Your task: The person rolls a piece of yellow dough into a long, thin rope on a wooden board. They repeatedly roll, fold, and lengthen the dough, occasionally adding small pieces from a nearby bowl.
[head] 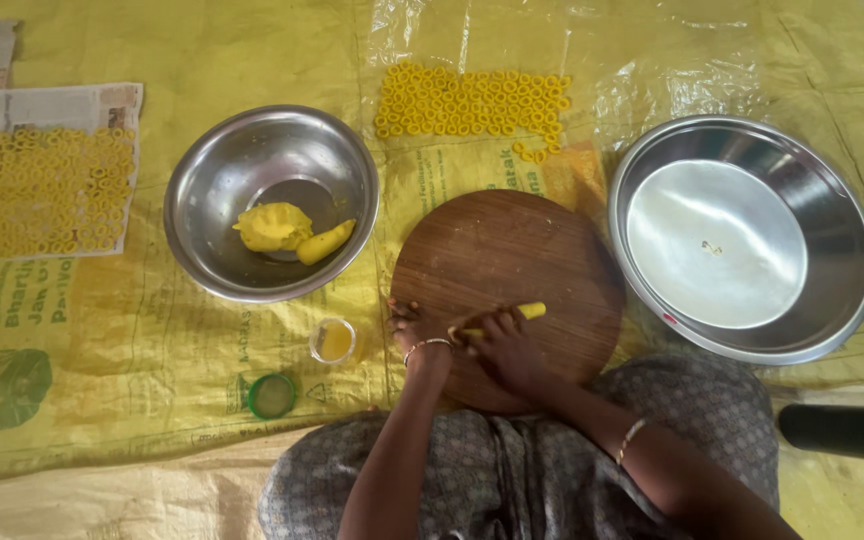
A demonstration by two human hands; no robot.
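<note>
A person sits on the floor, seen from above, with a round wooden board (508, 290) just in front of their patterned lap. Both hands rest on the near part of the board, close together. The right hand (505, 347) lies palm down over a thin roll of yellow dough (524, 313), its fingers flat and spread rather than gripping; the roll's far-right end sticks out past the fingertips, and its long axis runs left to right with a slight tilt away from the person. The left hand (410, 325) sits at the board's near left edge, fingers curled; whether it touches the roll's left end is hidden by the right hand. The right hand is clearly the one on the dough. To the far left of the board stands a steel bowl (214, 175) holding a lump of yellow dough (272, 226) and a short dough log (325, 242) beside it. Just left of the board are a small glass of yellow liquid (333, 340) and, nearer, a green lid (271, 396). To the right is a wide, shallow steel pan (837, 250). Beyond the board, rows of small yellow dough rings (472, 101) lie on the yellow plastic sheet (132, 330), with more rings on newspaper (42, 190) at far left.
</note>
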